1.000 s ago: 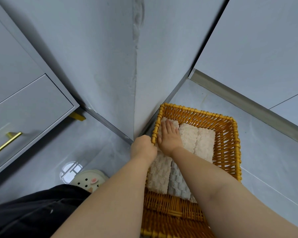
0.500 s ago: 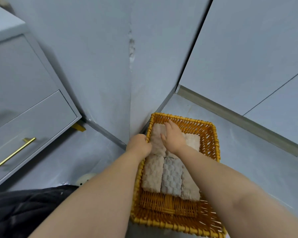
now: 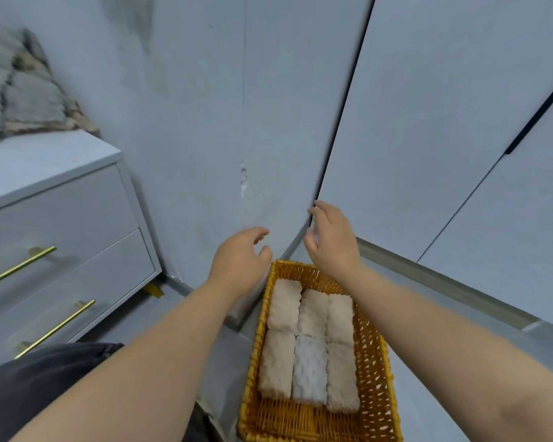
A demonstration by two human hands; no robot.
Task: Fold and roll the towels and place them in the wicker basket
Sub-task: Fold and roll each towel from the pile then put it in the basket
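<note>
Nearby, wicker basket (image 3: 377,371): on floor, near end bare.
Rolled towels (image 3: 307,339): six inside, two rows of three, packed at far end.
Left hand (image 3: 240,260): in air beside basket's far corner — fingers loosely curled, empty.
Right hand (image 3: 332,240): alongside, fingers relaxed, slightly apart, empty.
Towel pile (image 3: 23,97): on cabinet (image 3: 61,218), blurred.
Risk: tugging one towel could drag loose heap off.

I see my left hand (image 3: 240,260) and right hand (image 3: 332,240) loose, holding nothing. Just below them, rolled towels (image 3: 310,314) lie side by side in the wicker basket (image 3: 374,362).
</note>
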